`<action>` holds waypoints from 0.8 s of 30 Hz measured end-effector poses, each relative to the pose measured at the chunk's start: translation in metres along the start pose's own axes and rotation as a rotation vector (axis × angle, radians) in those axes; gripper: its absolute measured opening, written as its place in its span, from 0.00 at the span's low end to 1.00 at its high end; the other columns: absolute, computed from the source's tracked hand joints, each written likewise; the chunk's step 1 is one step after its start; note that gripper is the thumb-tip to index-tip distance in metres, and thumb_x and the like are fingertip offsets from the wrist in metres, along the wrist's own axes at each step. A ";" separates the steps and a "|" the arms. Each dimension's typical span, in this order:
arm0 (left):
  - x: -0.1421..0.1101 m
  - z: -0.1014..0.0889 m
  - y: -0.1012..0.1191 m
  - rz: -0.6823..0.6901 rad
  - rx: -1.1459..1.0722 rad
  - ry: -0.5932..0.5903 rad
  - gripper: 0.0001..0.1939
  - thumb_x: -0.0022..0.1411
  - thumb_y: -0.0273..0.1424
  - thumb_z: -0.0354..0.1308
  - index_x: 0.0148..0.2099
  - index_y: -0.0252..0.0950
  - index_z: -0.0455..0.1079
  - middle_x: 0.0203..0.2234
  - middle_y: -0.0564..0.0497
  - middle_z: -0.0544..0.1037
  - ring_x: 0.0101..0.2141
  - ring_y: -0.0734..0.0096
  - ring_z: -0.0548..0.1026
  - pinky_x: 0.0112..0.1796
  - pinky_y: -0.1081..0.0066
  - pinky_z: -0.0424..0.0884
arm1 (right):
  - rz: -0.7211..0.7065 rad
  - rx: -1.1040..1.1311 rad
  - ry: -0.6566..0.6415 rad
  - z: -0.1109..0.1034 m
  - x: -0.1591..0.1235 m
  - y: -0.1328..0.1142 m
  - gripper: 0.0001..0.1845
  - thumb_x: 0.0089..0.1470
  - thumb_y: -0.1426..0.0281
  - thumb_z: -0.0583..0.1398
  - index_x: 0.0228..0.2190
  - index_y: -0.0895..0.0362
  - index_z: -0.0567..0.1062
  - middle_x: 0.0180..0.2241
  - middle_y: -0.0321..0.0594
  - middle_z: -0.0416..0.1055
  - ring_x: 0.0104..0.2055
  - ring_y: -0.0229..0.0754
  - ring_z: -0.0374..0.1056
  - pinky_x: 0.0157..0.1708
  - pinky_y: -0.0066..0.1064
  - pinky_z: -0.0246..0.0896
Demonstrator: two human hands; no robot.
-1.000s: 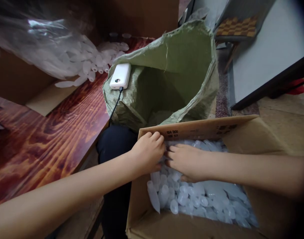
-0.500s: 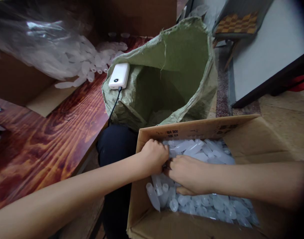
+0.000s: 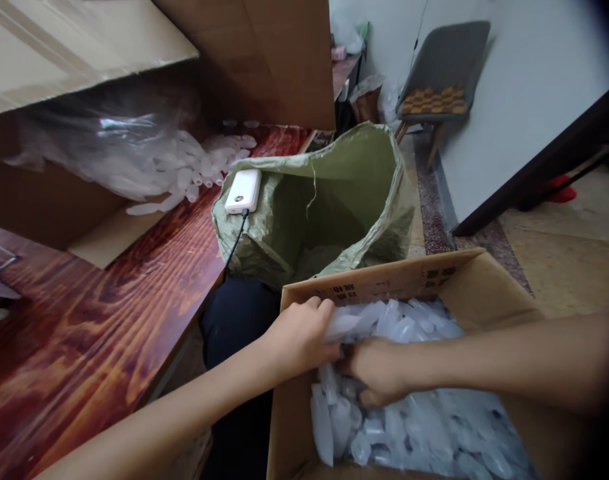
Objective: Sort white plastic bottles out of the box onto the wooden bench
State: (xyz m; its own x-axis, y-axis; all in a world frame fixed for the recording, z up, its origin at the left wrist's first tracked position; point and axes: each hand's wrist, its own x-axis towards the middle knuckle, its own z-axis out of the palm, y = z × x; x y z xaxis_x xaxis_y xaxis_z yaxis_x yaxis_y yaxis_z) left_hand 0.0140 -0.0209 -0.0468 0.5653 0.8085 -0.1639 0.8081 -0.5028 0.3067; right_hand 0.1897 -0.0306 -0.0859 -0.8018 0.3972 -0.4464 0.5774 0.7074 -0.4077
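At the upper left of the frame, a large brown cardboard carton lying on its side (image 3: 44, 200) spills a clear plastic bag of small translucent plastic vials (image 3: 184, 170) across the dark red wood-grain tabletop (image 3: 109, 313). A white power bank with a black cable (image 3: 243, 191) rests at the table's edge, touching the rim of an open green woven sack (image 3: 344, 200) standing at centre; its inside looks nearly empty, with only a pale heap low down.

At lower centre, the left hand (image 3: 297, 337) curls around a few vials at the near corner of an open brown cardboard box (image 3: 374, 283), while the right hand (image 3: 379, 370) is pressed in among the translucent plastic vials filling the box (image 3: 414, 427); whether its fingers have closed on any cannot be told. The box appears mostly full, so most of the handling seems left.

Room is tight: the box's raised flap stands between the hands and the sack's mouth, and the table edge hems in the left arm. To the right lies tiled floor (image 3: 559, 247), with a grey chair bearing a checkered cushion (image 3: 434, 80) at upper right.
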 end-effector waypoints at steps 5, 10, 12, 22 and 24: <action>0.000 -0.012 -0.007 -0.048 -0.590 0.109 0.22 0.59 0.42 0.60 0.51 0.35 0.65 0.38 0.48 0.76 0.36 0.66 0.76 0.35 0.70 0.73 | 0.007 0.054 -0.257 -0.014 0.005 0.000 0.10 0.52 0.68 0.66 0.37 0.60 0.76 0.33 0.39 0.75 0.35 0.43 0.72 0.37 0.39 0.68; -0.005 -0.018 -0.007 -0.104 -1.382 0.056 0.23 0.54 0.39 0.67 0.47 0.34 0.65 0.32 0.53 0.73 0.25 0.77 0.70 0.27 0.75 0.70 | 0.074 0.339 -0.158 -0.037 0.012 0.000 0.08 0.55 0.69 0.64 0.37 0.59 0.74 0.35 0.38 0.73 0.35 0.40 0.71 0.36 0.36 0.69; -0.005 -0.018 -0.007 -0.099 -1.464 0.130 0.23 0.52 0.38 0.68 0.44 0.33 0.65 0.29 0.53 0.73 0.23 0.79 0.69 0.25 0.76 0.69 | 0.109 0.536 -0.099 -0.047 0.014 -0.002 0.10 0.55 0.72 0.62 0.40 0.59 0.72 0.33 0.37 0.73 0.29 0.36 0.70 0.29 0.31 0.68; -0.006 -0.040 -0.021 -0.101 -1.759 0.579 0.17 0.54 0.34 0.66 0.41 0.34 0.64 0.20 0.57 0.69 0.18 0.81 0.65 0.19 0.80 0.61 | 0.156 1.079 0.238 -0.103 0.014 -0.015 0.11 0.57 0.67 0.57 0.40 0.59 0.71 0.31 0.36 0.72 0.21 0.30 0.61 0.19 0.22 0.55; -0.007 -0.049 -0.029 -0.099 -1.734 0.642 0.18 0.53 0.33 0.67 0.42 0.34 0.65 0.22 0.56 0.70 0.19 0.80 0.66 0.18 0.80 0.61 | 0.143 1.071 0.410 -0.117 0.009 -0.015 0.14 0.58 0.63 0.59 0.44 0.58 0.70 0.28 0.33 0.69 0.22 0.30 0.61 0.19 0.21 0.55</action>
State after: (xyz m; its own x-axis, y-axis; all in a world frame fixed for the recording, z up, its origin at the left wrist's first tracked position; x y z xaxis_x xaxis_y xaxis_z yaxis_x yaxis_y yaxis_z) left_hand -0.0214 0.0034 -0.0089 0.0554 0.9981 -0.0286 -0.4583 0.0508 0.8874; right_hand 0.1558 0.0312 0.0096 -0.5954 0.7322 -0.3307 0.3441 -0.1396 -0.9285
